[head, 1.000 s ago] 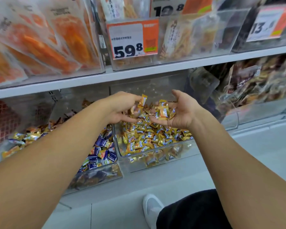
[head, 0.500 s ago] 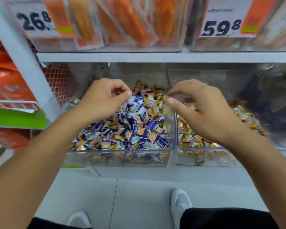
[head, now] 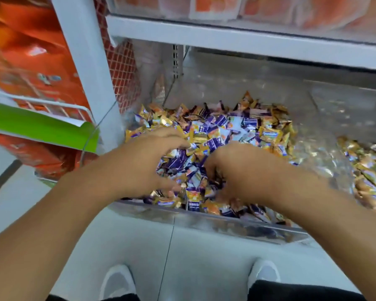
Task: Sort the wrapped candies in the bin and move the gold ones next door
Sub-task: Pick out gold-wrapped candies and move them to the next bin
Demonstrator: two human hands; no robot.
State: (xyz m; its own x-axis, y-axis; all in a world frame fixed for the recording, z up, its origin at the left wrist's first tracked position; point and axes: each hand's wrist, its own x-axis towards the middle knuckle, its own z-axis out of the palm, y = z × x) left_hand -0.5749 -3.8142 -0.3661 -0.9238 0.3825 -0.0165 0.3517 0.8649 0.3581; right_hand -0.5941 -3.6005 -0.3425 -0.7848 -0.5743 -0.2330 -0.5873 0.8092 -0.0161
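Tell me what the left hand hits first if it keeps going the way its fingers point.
The left hand points right and slightly down into the mixed bin. Its fingers are already among the purple and gold wrapped candies, so it would plough into those first; past them, likely the right hand, though depth is unclear.

You're looking at a clear bin (head: 226, 224) showing mixed candies (head: 224, 131): purple, white and gold wrappers, some orange print. The neighbouring bin's candies (head: 369, 168) are showing mostly gold. Orange packs (head: 30, 57) are sitting above a green strip (head: 41, 127); your shoes (head: 117, 281) are showing white.
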